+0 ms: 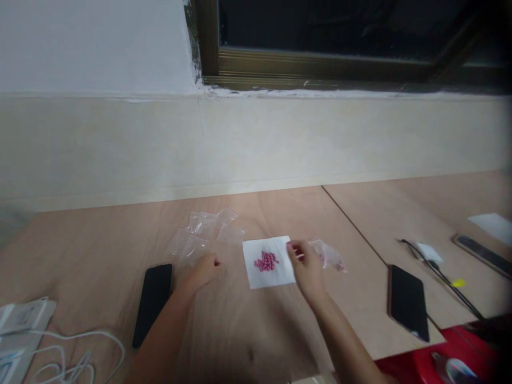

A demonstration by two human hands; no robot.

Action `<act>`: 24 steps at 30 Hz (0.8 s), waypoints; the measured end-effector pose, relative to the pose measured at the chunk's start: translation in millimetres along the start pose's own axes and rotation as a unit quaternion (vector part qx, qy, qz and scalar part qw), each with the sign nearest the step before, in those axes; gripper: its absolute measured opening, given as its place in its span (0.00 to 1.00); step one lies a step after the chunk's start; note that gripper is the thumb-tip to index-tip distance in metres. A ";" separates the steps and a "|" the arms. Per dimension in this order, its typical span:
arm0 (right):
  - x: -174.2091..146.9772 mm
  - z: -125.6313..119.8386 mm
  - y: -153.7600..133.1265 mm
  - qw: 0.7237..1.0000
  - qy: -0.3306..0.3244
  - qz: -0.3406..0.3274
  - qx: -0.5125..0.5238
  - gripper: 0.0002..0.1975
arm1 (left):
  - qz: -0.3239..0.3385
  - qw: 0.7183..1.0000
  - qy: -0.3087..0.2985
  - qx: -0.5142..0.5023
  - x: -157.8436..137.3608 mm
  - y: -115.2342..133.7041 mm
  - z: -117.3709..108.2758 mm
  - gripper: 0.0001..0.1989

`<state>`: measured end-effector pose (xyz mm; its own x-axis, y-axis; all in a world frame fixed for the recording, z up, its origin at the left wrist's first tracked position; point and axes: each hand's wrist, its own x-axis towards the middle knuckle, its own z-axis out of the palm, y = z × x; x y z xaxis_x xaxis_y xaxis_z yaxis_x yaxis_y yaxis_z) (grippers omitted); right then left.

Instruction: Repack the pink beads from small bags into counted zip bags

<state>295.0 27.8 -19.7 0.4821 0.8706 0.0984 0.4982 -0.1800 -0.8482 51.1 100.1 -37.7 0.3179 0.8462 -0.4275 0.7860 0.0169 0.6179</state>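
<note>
Surface: our pale wooden tabletop, seamed at right, against a cream wall below a dark window. Pink beads: heaped on a white paper square, mid-table. Our left hand: fingers curled narrow, near clear bags; contents, we cannot tell. Our right hand: thumb and finger close together at the paper's right edge; grip, we cannot tell. Clear pouch: partly behind that hand, blurred. Red object: cut off, lower right.
</note>
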 end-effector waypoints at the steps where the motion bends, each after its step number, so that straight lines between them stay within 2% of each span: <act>1: -16.1 12.9 -12.9 0.994 -0.088 0.000 0.067 0.18 | 0.016 1.000 0.002 0.001 -9.2 2.5 1.3 0.06; 4: -55.1 47.9 -41.2 0.944 -0.274 0.046 0.178 0.20 | 0.099 0.994 -0.030 -0.025 -38.5 10.0 6.0 0.07; 6: -68.3 61.0 -49.6 0.916 -0.328 0.080 0.215 0.21 | 0.162 0.982 -0.071 -0.069 -54.6 13.8 8.6 0.10; 9: -71.9 62.8 -49.9 0.894 -0.358 0.113 0.246 0.21 | 0.196 0.973 -0.096 -0.079 -66.9 16.4 10.5 0.09; 13: -66.7 52.9 -44.0 0.867 -0.383 0.160 0.275 0.20 | 0.187 0.976 -0.087 -0.072 -66.6 16.0 11.1 0.09; 16: -64.3 52.0 -42.1 0.864 -0.381 0.184 0.272 0.19 | 0.189 0.976 -0.079 -0.078 -65.4 16.8 10.3 0.10; 19: -62.0 55.0 -42.3 0.872 -0.375 0.188 0.253 0.18 | 0.188 0.971 -0.108 -0.096 -67.8 19.6 7.4 0.10; 22: -59.4 54.6 -42.6 0.864 -0.395 0.172 0.258 0.18 | 0.152 0.967 -0.157 -0.135 -70.8 19.5 4.1 0.13; 24: -58.7 51.4 -42.4 0.854 -0.418 0.160 0.266 0.18 | 0.123 0.968 -0.160 -0.146 -70.1 14.7 2.9 0.14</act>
<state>208.5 7.9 -16.2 -0.2621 0.8783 -0.4000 -0.0680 -0.4302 -0.9002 41.8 39.5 -0.5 0.6621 0.6354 -0.3973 0.4966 0.0250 0.8676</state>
